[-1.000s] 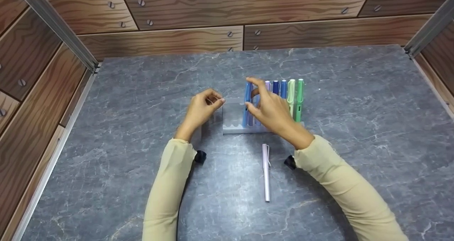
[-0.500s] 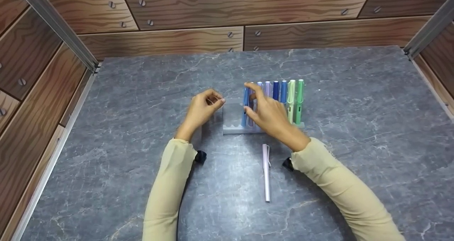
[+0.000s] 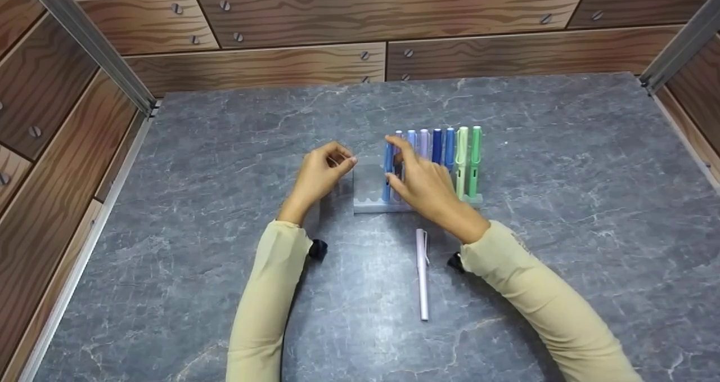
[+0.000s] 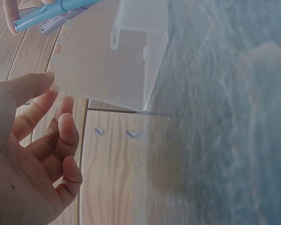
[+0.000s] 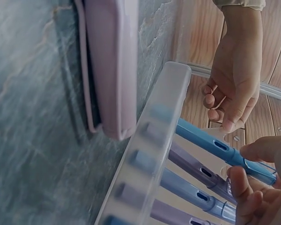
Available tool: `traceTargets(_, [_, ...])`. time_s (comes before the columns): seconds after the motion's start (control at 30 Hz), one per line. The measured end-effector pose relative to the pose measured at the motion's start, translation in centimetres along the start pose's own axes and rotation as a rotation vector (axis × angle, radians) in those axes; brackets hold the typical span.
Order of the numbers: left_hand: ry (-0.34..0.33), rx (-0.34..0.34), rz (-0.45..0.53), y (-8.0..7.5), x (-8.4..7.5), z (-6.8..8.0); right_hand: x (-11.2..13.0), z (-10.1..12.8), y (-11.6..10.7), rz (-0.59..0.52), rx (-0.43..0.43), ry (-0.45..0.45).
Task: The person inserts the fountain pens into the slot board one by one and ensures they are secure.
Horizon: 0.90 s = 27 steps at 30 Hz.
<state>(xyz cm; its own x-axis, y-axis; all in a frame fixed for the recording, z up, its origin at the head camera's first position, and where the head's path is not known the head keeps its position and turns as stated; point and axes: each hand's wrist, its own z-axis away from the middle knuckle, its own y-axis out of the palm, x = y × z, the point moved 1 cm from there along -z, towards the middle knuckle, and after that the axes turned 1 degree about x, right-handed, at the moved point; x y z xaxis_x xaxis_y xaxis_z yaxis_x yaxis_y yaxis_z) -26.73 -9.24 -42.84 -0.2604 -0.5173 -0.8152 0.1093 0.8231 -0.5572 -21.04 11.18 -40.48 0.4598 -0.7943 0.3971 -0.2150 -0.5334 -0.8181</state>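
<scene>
A clear plastic pen rack [image 3: 371, 206] stands on the table with a row of capped pens upright in it. My left hand [image 3: 323, 171] pinches the rack's upper left corner between thumb and fingertips. At the leftmost filled slot, my right hand [image 3: 430, 185] holds a blue pen [image 5: 206, 140] near its cap, thumb on the side and a finger at the top end. The pen's lower end sits behind the rack's front lip. Beside it stand a purple pen [image 5: 189, 161] and a light blue pen [image 5: 178, 185]. Part of the row is hidden behind my right hand.
A pale lilac pen [image 3: 422, 275] lies on the grey marbled table [image 3: 169, 258] in front of the rack. Dark blue, light green and green pens [image 3: 474, 162] fill the rack's right side. Wood-patterned walls [image 3: 304, 16] enclose the back and sides.
My right hand has moved down and slightly left, lowering the blue pen in its slot. More of the other pens now show. My left hand stays at the rack's corner.
</scene>
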Motion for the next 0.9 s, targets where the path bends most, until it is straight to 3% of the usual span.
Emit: traceTargets(0.9, [-0.014, 0.006, 0.005, 0.02, 0.05, 0.0, -0.13, -0.32, -0.03, 0.026, 0.005, 0.042])
